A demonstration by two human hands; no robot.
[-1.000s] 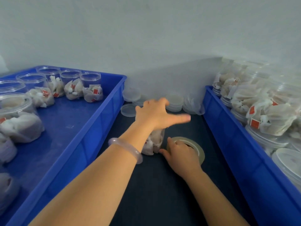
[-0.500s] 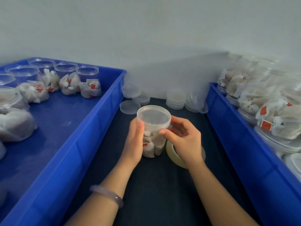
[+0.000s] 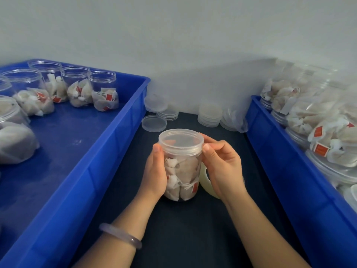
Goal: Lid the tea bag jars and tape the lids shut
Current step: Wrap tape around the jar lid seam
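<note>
A: While we've got the tea bag jar (image 3: 182, 171) standing upright on the dark mat (image 3: 193, 229) between the left blue crate (image 3: 108, 151) and the right blue crate (image 3: 280, 151), any tips for seating this lid (image 3: 180, 140) before we tape? Our left hand (image 3: 155, 171) is wrapped round the jar's left side, thumb up by the lid's lower edge. Our right hand (image 3: 222, 163) has thumb and forefinger curled onto the lid's right rim, pinching it.

B: Looks to us like the lid's on top, but we can't tell if it's down all the way round. We'd hold the body firm with the left so it doesn't spin or skid, and work the rim with the right until it sits level. It's thin clear plastic, so we'd squeeze gently or the mouth goes oval and the lid pops.

A: And the tape roll (image 3: 206, 180)? It's tilted up just beside the jar, against our right palm. We can't tell whether the lower fingers hold it or it just leans there.

B: Handy spot either way. We'd find the free end before easing off the lid, then lay the strip over the seam where lid meets jar. And we'd mind our elbow near the piled jars (image 3: 318, 136) in the right crate, they look wobbly.
</note>
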